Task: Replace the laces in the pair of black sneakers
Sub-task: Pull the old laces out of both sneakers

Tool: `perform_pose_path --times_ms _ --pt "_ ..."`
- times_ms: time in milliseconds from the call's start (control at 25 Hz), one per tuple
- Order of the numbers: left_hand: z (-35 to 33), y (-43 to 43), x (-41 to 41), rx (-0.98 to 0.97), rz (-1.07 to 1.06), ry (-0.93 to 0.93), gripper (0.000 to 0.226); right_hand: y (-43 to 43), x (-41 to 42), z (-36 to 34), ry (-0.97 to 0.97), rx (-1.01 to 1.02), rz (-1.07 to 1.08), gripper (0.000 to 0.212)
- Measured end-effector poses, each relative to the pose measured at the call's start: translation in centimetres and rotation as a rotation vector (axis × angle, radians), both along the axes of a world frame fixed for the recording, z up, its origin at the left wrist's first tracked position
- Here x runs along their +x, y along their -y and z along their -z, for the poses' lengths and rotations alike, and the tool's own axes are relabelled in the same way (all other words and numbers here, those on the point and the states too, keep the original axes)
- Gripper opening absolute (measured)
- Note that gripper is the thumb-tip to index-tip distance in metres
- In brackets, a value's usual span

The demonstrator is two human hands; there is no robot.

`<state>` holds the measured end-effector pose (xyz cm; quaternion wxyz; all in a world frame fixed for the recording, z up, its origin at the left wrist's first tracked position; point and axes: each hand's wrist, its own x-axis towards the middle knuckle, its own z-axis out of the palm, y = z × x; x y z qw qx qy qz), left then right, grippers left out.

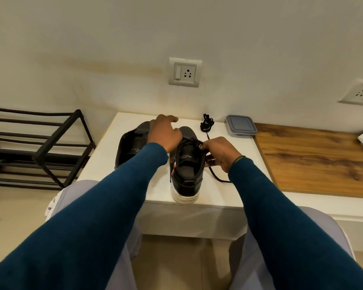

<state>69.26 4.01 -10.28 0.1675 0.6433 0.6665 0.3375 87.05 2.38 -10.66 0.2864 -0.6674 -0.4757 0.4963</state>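
Both sneakers sat side by side on the white table [105,164], heels toward the person. The near sneaker [187,164] was the one being worked, the other sneaker [132,147] just beside it on the left.

The right hand [220,153] pinched the lace [216,177] up at the eyelet edge, with the loose tail trailing out onto the tabletop. The left hand [166,132] lay over the front of the shoe with its fingers curved. I couldn't tell if it was gripping anything, since its back hid the fingertips.

Handling-wise, the shoe looked light but fairly stiff: smooth black upper, chunky white rubber sole, padded tongue. I'd steady it by the toe or sidewall. The lace is a thin, floppy cord, so hold it right by the tip or it just buckles at the eyelet.

1 spare lace bundle [206,123], a coiled black cord, waited at the back next to a lidded plastic tub [241,126].
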Motion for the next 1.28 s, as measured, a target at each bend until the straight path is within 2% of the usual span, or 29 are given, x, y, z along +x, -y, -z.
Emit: perform_pose_path --times_ms 80,160,200,320,440,480,560,600,640,680,800,840,880,960,1080,1160,1240,1280 --pt "0.2 0.5 1.7 0.009 0.206 -0.355 0.037 0.0 0.0 0.1 0.003 0.008 -0.001 0.019" --pt "1.0 0.5 3.3 0.006 0.281 -0.564 0.032 -0.1 0.1 0.1 0.022 0.019 -0.004 0.019" --pt "1.0 0.4 3.3 0.011 0.257 -0.569 0.028 -0.1 0.1 0.1 0.028 0.018 -0.009 0.019" --pt "0.3 -0.2 1.4 0.099 0.109 -0.431 0.019 -0.1 0.0 0.0 0.023 0.012 -0.021 0.019" --pt "-0.2 -0.4 0.2 0.080 0.112 -0.254 0.019 -0.2 -0.1 0.0 0.029 0.008 -0.029 0.020" --pt "-0.2 -0.1 0.4 0.078 0.154 -0.269 0.024 -0.2 -0.2 0.0 0.033 0.007 -0.032 0.020" --pt "0.4 0.4 1.8 0.046 0.241 -0.469 0.031 -0.1 -0.2 -0.1 0.039 0.018 -0.033 0.019" --pt "0.9 0.5 2.5 0.018 0.263 -0.568 0.031 -0.1 -0.1 -0.1 0.038 0.024 -0.029 0.019" --pt "1.2 0.3 3.0 0.013 0.255 -0.587 0.028 -0.1 -0.1 -0.1 0.037 0.028 -0.025 0.019" --pt "1.4 0.0 3.1 0.021 0.219 -0.528 0.023 0.0 0.0 -0.1 0.033 0.029 -0.024 0.019" --pt "0.6 -0.7 0.7 0.041 -0.085 0.044 0.015 -0.1 0.1 0.0 0.008 0.017 -0.032 0.019" --pt "0.2 -0.8 -0.3 0.024 -0.163 0.143 0.017 -0.1 0.1 0.0 0.009 0.014 -0.037 0.020" --pt "0.0 -0.8 -0.9 -0.006 -0.189 0.118 0.023 -0.2 0.1 0.0 0.017 0.012 -0.045 0.020" --pt "-0.6 -0.4 -0.4 -0.023 -0.073 -0.050 0.037 -0.3 0.1 0.0 0.030 0.013 -0.050 0.020" --pt "-0.2 0.6 2.7 0.009 0.201 -0.484 0.034 -0.3 0.1 0.0 0.034 0.020 -0.045 0.019" --pt "0.9 0.5 3.7 -0.042 0.252 -0.680 0.030 -0.2 0.1 0.0 0.049 0.026 -0.045 0.019" --pt "0.8 0.4 3.2 -0.015 0.197 -0.627 0.024 -0.2 0.1 0.1 0.050 0.029 -0.058 0.019" --pt "0.4 0.4 2.5 0.046 0.116 -0.471 0.020 -0.2 0.0 0.0 0.045 0.028 -0.063 0.020"
